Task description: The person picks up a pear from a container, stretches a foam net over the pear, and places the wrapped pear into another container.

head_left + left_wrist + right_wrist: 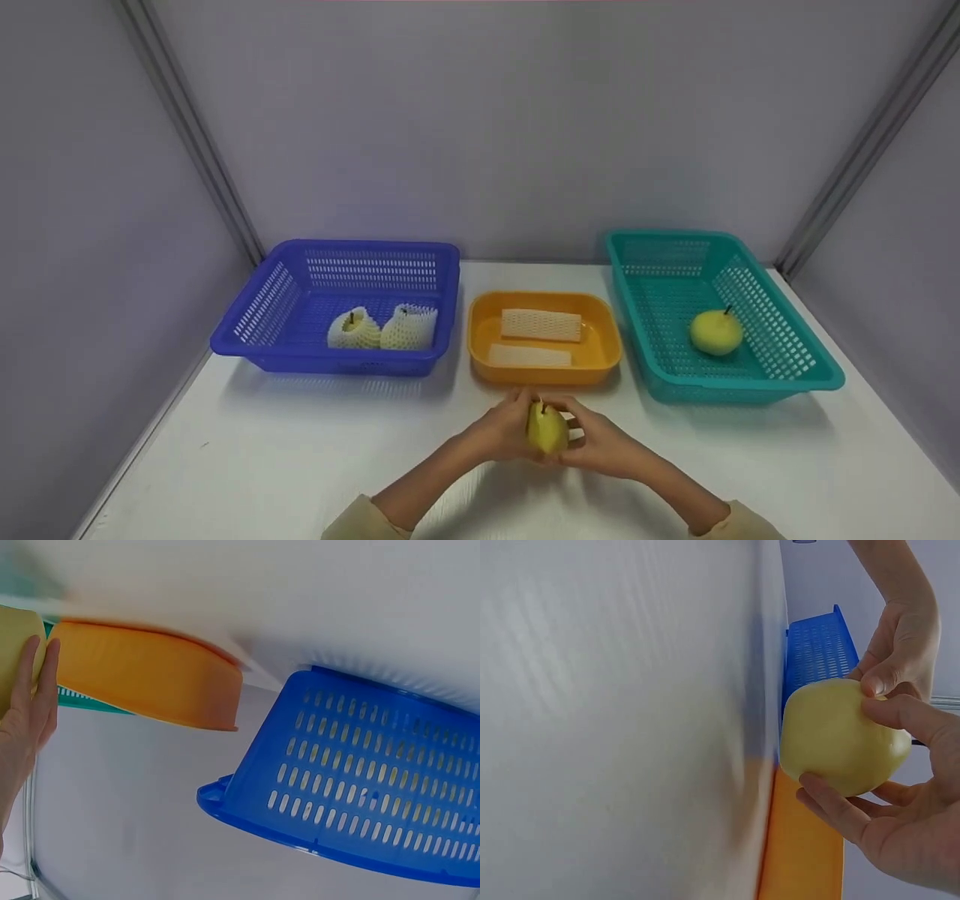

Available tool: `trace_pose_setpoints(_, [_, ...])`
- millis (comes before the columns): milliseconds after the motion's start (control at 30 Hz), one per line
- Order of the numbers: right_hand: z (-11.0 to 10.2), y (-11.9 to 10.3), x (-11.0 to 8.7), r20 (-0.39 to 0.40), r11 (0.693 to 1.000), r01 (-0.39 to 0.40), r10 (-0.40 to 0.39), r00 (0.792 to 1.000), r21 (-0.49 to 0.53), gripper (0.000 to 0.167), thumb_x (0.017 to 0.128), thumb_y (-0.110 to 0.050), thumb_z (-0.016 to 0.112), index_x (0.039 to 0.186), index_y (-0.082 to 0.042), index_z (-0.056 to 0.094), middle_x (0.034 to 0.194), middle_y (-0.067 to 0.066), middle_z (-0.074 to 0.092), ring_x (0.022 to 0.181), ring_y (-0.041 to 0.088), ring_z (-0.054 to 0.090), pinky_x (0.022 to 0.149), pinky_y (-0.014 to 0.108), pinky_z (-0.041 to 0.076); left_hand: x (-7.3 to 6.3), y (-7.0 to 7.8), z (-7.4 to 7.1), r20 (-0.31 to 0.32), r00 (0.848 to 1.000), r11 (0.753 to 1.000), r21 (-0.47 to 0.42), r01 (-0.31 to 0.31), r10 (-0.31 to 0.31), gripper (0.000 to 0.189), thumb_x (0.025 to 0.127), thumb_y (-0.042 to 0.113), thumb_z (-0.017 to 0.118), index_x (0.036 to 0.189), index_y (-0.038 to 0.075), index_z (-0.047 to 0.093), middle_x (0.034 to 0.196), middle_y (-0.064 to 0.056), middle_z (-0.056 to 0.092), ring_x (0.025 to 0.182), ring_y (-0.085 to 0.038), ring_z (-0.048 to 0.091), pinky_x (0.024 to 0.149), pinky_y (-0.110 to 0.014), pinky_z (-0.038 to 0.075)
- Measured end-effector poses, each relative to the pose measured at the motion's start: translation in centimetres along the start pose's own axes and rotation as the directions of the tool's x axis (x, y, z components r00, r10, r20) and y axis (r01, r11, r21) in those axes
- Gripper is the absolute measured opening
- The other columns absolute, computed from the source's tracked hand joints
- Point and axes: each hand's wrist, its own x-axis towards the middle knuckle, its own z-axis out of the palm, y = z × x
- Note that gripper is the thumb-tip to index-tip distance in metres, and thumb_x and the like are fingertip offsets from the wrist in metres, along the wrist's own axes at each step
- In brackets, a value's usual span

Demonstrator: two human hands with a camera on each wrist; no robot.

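A yellow-green pear (547, 430) with a dark stem is held between both hands just in front of the orange basin. My left hand (504, 433) grips its left side, and my right hand (602, 448) has thumb and fingers around the right side. Seen from the right wrist, the pear (838, 741) is over the white table, its stem pointing away from the tabletop; the right thumb lies along it close to the left thumb. Only part of the pear (13, 649) shows in the left wrist view, with the left fingers (45, 682) against it.
The orange basin (541, 376) contains two flat white foam net sleeves (541, 325). On the left stands a blue basket (337, 361) with two pears in foam nets (409, 328). A teal basket (739, 386) at right holds one bare pear (716, 332). Grey panels enclose the table.
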Motion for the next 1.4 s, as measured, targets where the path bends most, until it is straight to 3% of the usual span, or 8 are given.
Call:
trace_pose_setpoints(333, [0.7,0.9,0.0,0.022,1.0,0.001,0.0,1.0,-0.03,0.065,0.078,-0.011,0.07,0.134,-0.015,0.037,0.134,0.009,0.04,0.112,0.036,0.045,0.081,0.034,0.048,-0.4,-0.6,0.7,0.018,1.0,1.0,-0.021,-0.001,0.001,0.067,0.063,0.017,0.085,0.113,0.009,0.041,0.103,0.001,0.043,0.085,-0.017,0.052,0.072,-0.029,0.046])
trace_pose_setpoints(567, [0.9,0.7,-0.1,0.017,0.998,0.001,0.0,1.0,-0.058,0.066,0.078,-0.02,0.073,0.134,-0.016,0.037,0.134,0.01,0.04,0.112,0.036,0.045,0.082,0.038,0.047,-0.5,-0.5,0.8,0.036,0.998,0.999,-0.003,0.047,-0.047,0.071,0.063,0.021,0.085,0.116,0.007,0.04,0.102,-0.004,0.045,0.082,-0.019,0.052,0.07,-0.031,0.047])
trace_pose_setpoints(767, [0.8,0.7,-0.1,0.019,0.997,0.006,-0.004,1.0,-0.079,0.066,0.078,-0.015,0.071,0.134,-0.014,0.037,0.134,0.008,0.041,0.112,0.035,0.046,0.083,0.04,0.046,-0.4,-0.4,0.9,0.035,0.997,0.998,-0.005,0.062,-0.062,0.073,0.063,0.019,0.085,0.119,0.005,0.039,0.103,-0.005,0.044,0.081,-0.02,0.052,0.069,-0.031,0.047])
trace_pose_setpoints(1033, [0.6,0.8,0.0,0.013,0.995,0.028,-0.026,1.0,-0.098,0.067,0.078,-0.02,0.073,0.134,-0.015,0.037,0.133,0.006,0.041,0.111,0.033,0.047,0.085,0.042,0.045,-0.3,-0.5,1.1,0.015,0.999,0.999,0.002,0.041,-0.041,0.074,0.062,0.018,0.085,0.117,0.007,0.038,0.102,-0.006,0.043,0.078,-0.019,0.052,0.066,-0.031,0.047])
trace_pose_setpoints(1300, [0.8,0.7,0.0,0.007,0.995,0.026,-0.026,1.0,-0.096,0.066,0.076,-0.012,0.072,0.132,-0.016,0.038,0.132,0.005,0.042,0.109,0.03,0.048,0.084,0.039,0.045,-0.2,-0.4,1.5,-0.004,0.997,0.996,0.008,0.083,-0.083,0.075,0.061,0.019,0.086,0.117,0.008,0.037,0.103,-0.007,0.043,0.076,-0.023,0.053,0.066,-0.033,0.047])
trace_pose_setpoints(1400, [0.9,0.7,0.0,0.004,0.995,0.025,-0.025,1.0,-0.101,0.066,0.076,-0.012,0.072,0.132,-0.016,0.037,0.133,0.005,0.042,0.11,0.03,0.048,0.085,0.039,0.045,-0.4,-0.5,1.3,0.006,0.998,0.998,0.003,0.061,-0.061,0.073,0.063,0.019,0.085,0.117,0.008,0.037,0.104,-0.007,0.042,0.076,-0.022,0.053,0.066,-0.033,0.047])
